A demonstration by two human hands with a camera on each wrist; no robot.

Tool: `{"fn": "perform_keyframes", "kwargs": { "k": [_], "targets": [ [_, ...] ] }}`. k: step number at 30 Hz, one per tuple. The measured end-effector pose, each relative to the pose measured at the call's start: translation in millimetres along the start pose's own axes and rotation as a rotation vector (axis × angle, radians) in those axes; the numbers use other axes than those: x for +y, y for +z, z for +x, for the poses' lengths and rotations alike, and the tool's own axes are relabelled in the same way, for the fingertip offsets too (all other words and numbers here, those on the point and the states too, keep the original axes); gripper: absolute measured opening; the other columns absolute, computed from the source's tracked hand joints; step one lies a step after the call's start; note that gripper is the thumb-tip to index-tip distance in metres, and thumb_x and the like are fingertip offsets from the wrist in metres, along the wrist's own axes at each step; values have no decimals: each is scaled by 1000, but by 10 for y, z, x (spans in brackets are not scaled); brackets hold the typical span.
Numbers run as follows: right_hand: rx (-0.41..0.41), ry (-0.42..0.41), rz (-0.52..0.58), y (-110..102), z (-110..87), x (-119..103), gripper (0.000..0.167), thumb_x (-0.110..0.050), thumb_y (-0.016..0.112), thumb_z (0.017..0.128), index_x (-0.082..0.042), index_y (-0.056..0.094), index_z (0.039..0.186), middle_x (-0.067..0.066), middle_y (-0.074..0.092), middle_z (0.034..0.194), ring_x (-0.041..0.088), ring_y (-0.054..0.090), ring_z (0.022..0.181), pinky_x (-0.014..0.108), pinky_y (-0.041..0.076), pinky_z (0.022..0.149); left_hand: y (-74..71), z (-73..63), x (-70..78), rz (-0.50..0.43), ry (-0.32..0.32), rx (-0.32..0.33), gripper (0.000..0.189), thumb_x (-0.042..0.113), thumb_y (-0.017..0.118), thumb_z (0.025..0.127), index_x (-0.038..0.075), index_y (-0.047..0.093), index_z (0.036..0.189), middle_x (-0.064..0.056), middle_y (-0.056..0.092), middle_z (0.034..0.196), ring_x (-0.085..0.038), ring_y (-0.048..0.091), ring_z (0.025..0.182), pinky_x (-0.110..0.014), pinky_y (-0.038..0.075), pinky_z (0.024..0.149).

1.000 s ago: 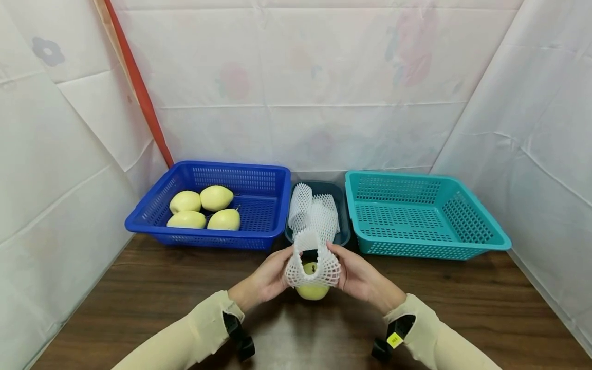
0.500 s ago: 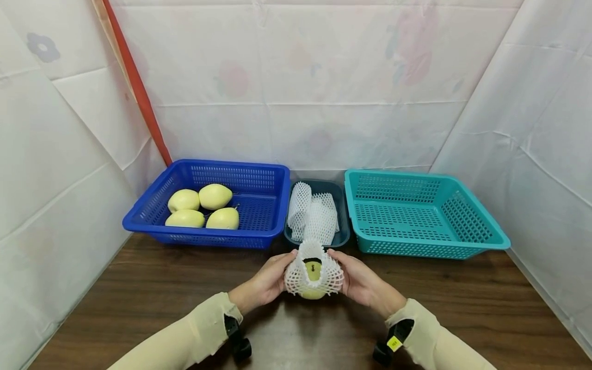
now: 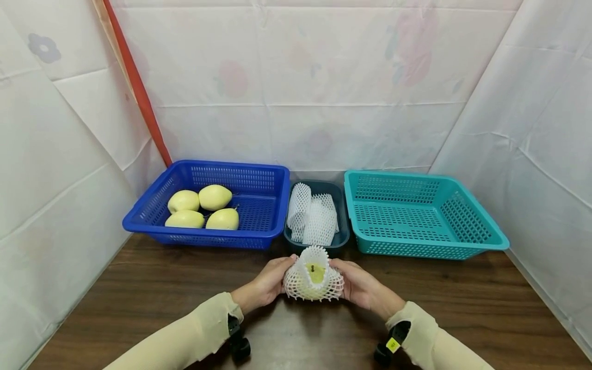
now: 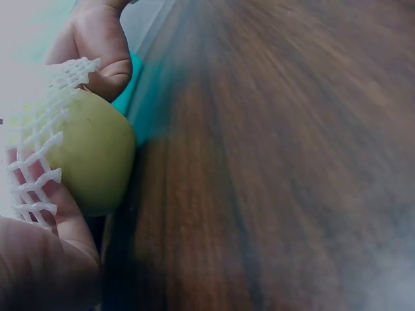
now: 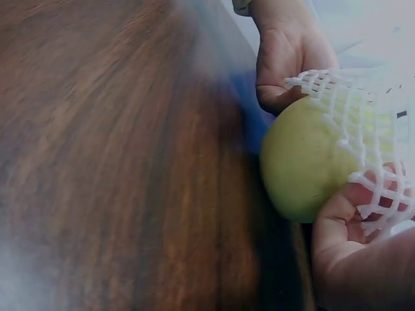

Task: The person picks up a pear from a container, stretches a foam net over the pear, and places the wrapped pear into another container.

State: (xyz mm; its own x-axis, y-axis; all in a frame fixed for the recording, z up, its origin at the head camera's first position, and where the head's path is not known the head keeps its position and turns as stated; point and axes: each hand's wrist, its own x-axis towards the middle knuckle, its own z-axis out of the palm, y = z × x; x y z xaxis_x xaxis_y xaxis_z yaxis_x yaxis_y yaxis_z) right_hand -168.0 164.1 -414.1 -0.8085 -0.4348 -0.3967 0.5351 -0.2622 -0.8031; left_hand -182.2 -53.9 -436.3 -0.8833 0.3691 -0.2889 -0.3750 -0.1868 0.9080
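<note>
The pear (image 3: 316,274) sits stem-up in between the left hand (image 3: 267,282) and the right hand (image 3: 362,285), neither nearer, both pinching the sides of its white net (image 3: 298,283).

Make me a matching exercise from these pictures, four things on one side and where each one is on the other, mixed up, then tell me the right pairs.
Things:
1. Held pear
2. Four bare pears
3. Spare foam nets
4. Teal basket

Places:
A. In the dark bin
B. To the right of the dark bin, as the head view shows it
C. In the blue basket
D. Between the left hand and the right hand, partly inside a foam net

Right pairs: 1-D, 2-C, 3-A, 4-B.
</note>
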Motion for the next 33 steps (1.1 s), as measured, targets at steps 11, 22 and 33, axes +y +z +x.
{"fn": "perform_keyframes", "kwargs": {
  "k": [11, 22, 33],
  "targets": [
    [17, -97, -135, -59, 73, 161, 25, -17, 44, 101, -1, 56, 116, 0, 66, 91, 10, 62, 82, 29, 51, 70, -5, 57, -101, 286, 74, 117, 31, 27, 45, 102, 0, 59, 94, 0, 56, 69, -10, 53, 56, -26, 45, 47],
    [288, -146, -399, 136, 108, 221, 31, -20, 34, 104, 3, 52, 112, 7, 57, 91, 15, 54, 76, 31, 47, 64, 98, 27, -42, 671, 218, 211, 29, 18, 39, 103, 5, 50, 80, -3, 42, 71, -17, 43, 67, -30, 37, 61],
    [185, -180, -354, 284, -31, -18, 22, -26, 40, 103, -6, 48, 104, 8, 53, 97, 16, 53, 83, 31, 45, 69, 160, -108, 130, 361, 103, 87, 32, 30, 29, 106, 5, 49, 101, -6, 52, 86, -16, 53, 75, -33, 47, 59]
  ]
}}
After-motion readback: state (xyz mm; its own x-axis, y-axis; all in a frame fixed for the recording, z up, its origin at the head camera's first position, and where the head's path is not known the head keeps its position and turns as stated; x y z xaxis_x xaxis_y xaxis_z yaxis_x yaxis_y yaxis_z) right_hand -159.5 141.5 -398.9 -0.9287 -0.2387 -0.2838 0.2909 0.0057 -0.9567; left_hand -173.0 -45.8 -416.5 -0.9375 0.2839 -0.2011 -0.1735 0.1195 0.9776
